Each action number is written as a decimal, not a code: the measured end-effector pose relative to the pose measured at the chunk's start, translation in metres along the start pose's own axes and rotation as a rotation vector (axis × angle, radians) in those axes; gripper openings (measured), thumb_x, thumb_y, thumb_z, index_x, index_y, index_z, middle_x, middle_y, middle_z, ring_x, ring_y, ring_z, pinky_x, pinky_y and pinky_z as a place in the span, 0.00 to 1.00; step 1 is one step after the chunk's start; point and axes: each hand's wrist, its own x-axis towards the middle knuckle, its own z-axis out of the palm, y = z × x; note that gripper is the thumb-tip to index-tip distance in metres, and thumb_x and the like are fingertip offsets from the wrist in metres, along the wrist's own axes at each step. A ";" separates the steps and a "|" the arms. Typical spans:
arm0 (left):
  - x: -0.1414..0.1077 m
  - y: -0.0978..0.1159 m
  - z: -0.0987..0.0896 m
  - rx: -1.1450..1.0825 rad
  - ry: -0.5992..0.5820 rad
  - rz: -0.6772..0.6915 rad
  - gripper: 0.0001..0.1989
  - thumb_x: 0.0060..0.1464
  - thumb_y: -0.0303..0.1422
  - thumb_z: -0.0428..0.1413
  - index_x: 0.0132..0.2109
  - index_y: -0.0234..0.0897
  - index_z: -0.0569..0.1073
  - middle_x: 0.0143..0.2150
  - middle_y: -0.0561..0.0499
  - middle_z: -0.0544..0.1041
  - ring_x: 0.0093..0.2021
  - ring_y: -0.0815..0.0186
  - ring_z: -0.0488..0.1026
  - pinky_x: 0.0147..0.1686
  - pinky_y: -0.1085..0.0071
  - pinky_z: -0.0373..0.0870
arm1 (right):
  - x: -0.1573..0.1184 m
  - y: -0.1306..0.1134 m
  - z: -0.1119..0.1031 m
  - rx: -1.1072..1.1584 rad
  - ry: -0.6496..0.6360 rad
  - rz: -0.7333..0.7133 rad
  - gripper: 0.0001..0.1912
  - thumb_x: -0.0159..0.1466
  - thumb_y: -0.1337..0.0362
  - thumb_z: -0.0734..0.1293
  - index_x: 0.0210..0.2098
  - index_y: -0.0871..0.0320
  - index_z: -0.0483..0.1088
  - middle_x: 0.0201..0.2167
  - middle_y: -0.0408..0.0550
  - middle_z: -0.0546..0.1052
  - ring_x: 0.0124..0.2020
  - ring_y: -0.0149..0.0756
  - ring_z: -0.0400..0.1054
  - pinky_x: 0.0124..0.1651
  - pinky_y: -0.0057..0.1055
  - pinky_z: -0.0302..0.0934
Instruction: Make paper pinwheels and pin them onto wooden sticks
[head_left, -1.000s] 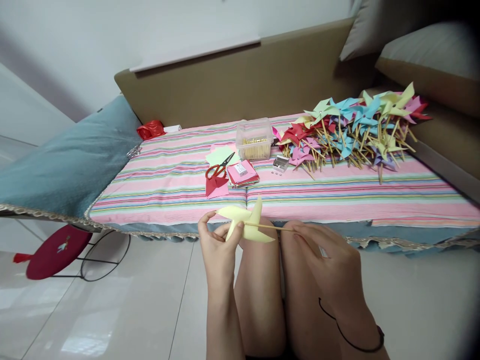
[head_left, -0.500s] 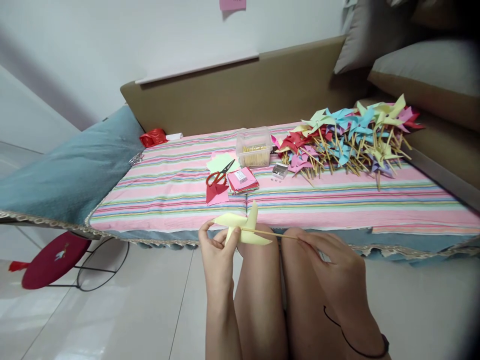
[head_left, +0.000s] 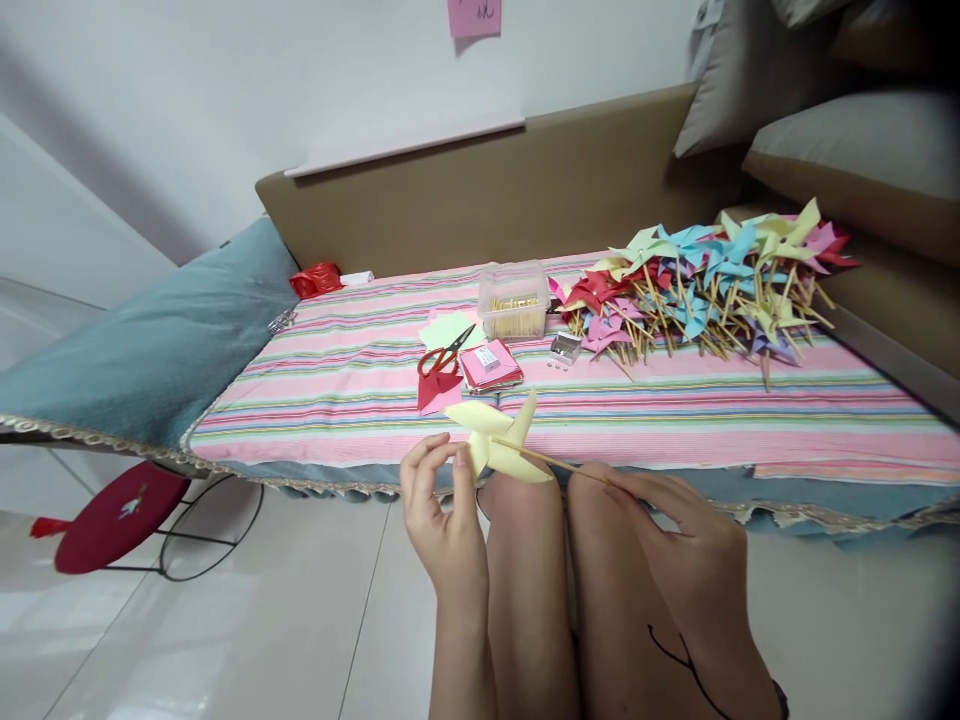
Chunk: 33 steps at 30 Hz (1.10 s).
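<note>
A pale yellow paper pinwheel (head_left: 501,440) is fixed at its middle to a thin wooden stick (head_left: 559,463), over my knees. My right hand (head_left: 686,540) pinches the stick near its far end. Beside the pinwheel's left blades is my left hand (head_left: 442,490), fingers curled and apart from the thumb; the fingertips are next to the paper, and nothing shows gripped between them. On the striped cloth (head_left: 360,370) beyond lie red-handled scissors (head_left: 445,354), a stack of coloured paper squares (head_left: 491,366) and a small clear box (head_left: 565,347).
A clear tub (head_left: 514,303) of sticks stands behind the paper stack. Many finished pinwheels (head_left: 705,280) are heaped at the right. A red bag (head_left: 316,279) lies at the far left, and a dark red stool (head_left: 124,515) stands on the floor.
My left hand's thumb has come off the pinwheel's middle and the hand has moved slightly away. The pinwheel has shifted a little right and up, still on the stick in my right hand.
</note>
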 end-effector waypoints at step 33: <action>-0.003 -0.009 -0.002 0.414 0.037 0.441 0.06 0.53 0.26 0.61 0.37 0.43 0.78 0.47 0.46 0.72 0.55 0.55 0.65 0.52 0.56 0.64 | -0.001 -0.011 -0.004 0.035 0.013 0.000 0.05 0.63 0.68 0.69 0.36 0.53 0.78 0.33 0.43 0.81 0.36 0.38 0.73 0.42 0.36 0.66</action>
